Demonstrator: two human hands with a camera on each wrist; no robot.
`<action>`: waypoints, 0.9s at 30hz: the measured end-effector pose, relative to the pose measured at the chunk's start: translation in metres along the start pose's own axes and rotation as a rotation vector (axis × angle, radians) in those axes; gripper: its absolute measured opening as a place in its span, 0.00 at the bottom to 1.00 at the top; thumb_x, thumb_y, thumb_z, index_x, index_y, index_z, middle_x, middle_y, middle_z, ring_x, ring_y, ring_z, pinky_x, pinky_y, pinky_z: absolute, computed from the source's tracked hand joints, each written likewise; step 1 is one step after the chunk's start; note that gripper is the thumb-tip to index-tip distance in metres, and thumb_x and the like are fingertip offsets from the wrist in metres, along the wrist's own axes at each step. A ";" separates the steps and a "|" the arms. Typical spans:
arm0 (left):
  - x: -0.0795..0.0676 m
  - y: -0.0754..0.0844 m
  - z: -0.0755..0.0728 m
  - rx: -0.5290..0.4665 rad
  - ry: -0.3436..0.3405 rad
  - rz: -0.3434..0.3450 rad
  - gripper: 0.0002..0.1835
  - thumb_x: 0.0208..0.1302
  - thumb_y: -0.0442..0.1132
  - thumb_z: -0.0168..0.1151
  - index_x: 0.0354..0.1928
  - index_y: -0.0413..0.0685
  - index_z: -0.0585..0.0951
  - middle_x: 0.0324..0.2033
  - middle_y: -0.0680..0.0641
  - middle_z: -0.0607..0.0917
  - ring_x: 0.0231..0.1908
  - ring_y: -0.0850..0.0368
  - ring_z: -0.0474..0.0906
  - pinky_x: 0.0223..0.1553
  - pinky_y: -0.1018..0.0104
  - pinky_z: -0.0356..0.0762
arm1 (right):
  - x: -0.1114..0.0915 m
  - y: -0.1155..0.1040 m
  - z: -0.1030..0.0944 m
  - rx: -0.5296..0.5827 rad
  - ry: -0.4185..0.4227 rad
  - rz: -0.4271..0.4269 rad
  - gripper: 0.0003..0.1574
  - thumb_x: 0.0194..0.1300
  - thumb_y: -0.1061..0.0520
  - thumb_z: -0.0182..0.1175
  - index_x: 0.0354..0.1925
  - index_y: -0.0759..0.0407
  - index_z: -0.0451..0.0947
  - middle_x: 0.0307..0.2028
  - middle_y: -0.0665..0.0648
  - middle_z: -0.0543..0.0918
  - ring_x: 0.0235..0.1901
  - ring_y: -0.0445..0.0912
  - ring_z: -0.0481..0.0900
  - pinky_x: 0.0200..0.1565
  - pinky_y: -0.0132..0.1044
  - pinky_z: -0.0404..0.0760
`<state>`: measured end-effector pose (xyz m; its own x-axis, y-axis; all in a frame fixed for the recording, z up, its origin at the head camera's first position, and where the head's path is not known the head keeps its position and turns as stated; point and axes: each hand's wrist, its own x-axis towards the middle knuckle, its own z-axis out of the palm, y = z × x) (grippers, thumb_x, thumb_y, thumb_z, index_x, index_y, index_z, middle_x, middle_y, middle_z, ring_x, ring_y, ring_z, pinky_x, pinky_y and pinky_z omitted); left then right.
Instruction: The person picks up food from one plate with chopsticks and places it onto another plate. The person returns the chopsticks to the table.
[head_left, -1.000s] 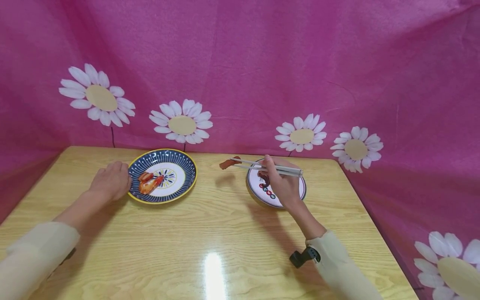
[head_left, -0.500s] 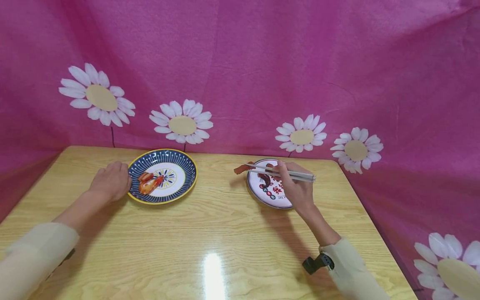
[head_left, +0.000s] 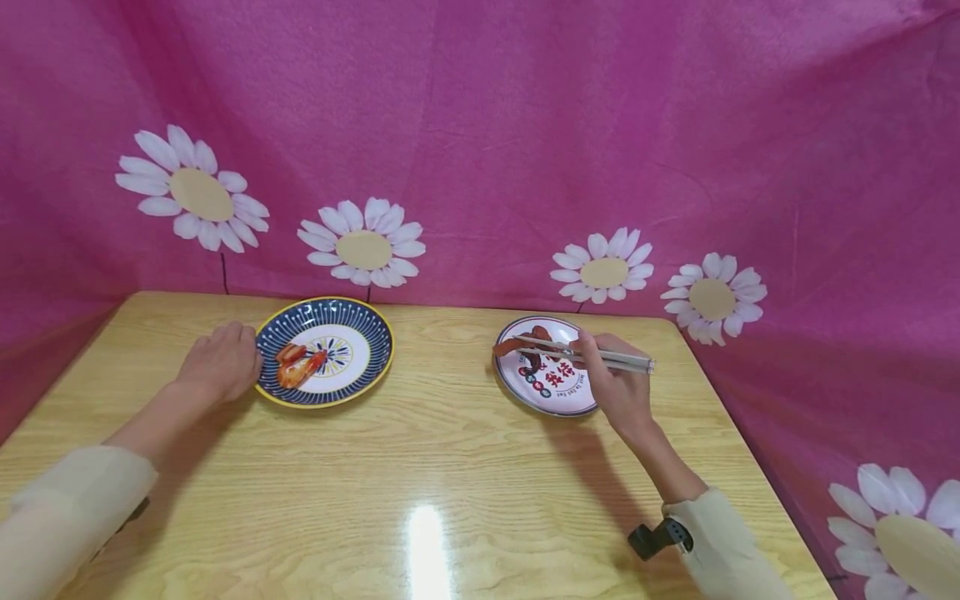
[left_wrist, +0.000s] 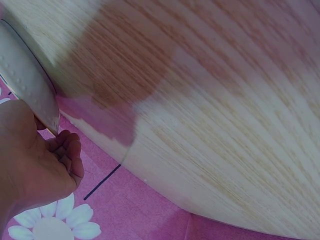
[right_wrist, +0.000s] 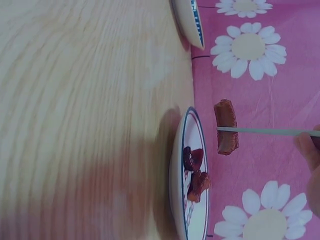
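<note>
Silver chopsticks [head_left: 626,362], gripped by right hand [head_left: 624,393], pinch meat [right_wrist: 226,119] above white plate's [head_left: 566,404] ten-o'clock edge; left hand [head_left: 222,363] grips blue plate's [head_left: 377,358] nine-o'clock rim.

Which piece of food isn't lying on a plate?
The brown strip, pinched midair by the chopsticks; the other visible pieces lie on the plates.

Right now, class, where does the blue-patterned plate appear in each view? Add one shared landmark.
Head: blue-patterned plate left of centre, beside the left hand.
Left wrist: plate at the upper left edge, pale outer side showing.
Right wrist: plate cut off by the top edge, right of centre.
Shared landmark: pink cloth with white daisies.
</note>
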<state>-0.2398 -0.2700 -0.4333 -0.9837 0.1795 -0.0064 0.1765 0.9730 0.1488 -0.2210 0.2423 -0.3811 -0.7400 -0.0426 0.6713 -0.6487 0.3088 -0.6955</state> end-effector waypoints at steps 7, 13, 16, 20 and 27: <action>-0.001 -0.001 0.000 0.002 0.011 0.009 0.18 0.70 0.36 0.46 0.47 0.20 0.67 0.42 0.26 0.72 0.47 0.28 0.70 0.46 0.34 0.69 | -0.006 0.008 -0.014 -0.014 -0.004 0.011 0.12 0.70 0.70 0.57 0.32 0.76 0.83 0.30 0.72 0.84 0.28 0.41 0.87 0.30 0.33 0.83; 0.000 0.000 0.001 0.008 0.034 0.021 0.16 0.69 0.35 0.45 0.43 0.21 0.67 0.39 0.27 0.72 0.44 0.29 0.71 0.42 0.35 0.71 | -0.009 0.001 -0.023 -0.026 -0.012 0.031 0.11 0.68 0.74 0.55 0.32 0.79 0.82 0.31 0.73 0.84 0.30 0.36 0.86 0.30 0.33 0.83; 0.000 0.001 0.001 0.005 0.040 0.020 0.17 0.69 0.36 0.45 0.43 0.21 0.68 0.38 0.27 0.72 0.44 0.29 0.71 0.42 0.35 0.70 | -0.010 -0.006 -0.026 -0.046 -0.016 0.026 0.10 0.67 0.75 0.55 0.31 0.80 0.81 0.30 0.74 0.83 0.29 0.39 0.86 0.29 0.34 0.83; -0.001 0.001 0.002 0.004 0.043 0.021 0.17 0.69 0.35 0.45 0.43 0.21 0.68 0.38 0.27 0.72 0.45 0.29 0.71 0.44 0.35 0.70 | -0.011 -0.001 -0.031 -0.079 -0.014 0.030 0.10 0.67 0.74 0.56 0.30 0.79 0.81 0.29 0.74 0.83 0.27 0.41 0.86 0.29 0.33 0.83; -0.002 0.001 0.001 0.001 0.039 0.017 0.16 0.69 0.35 0.45 0.43 0.22 0.67 0.39 0.28 0.72 0.45 0.30 0.70 0.44 0.35 0.70 | -0.017 0.015 -0.038 -0.106 -0.005 0.045 0.10 0.68 0.72 0.57 0.31 0.76 0.83 0.29 0.70 0.85 0.28 0.38 0.86 0.30 0.31 0.83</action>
<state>-0.2374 -0.2692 -0.4345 -0.9812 0.1899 0.0347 0.1929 0.9700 0.1478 -0.2112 0.2838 -0.3930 -0.7688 -0.0311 0.6387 -0.5928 0.4094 -0.6936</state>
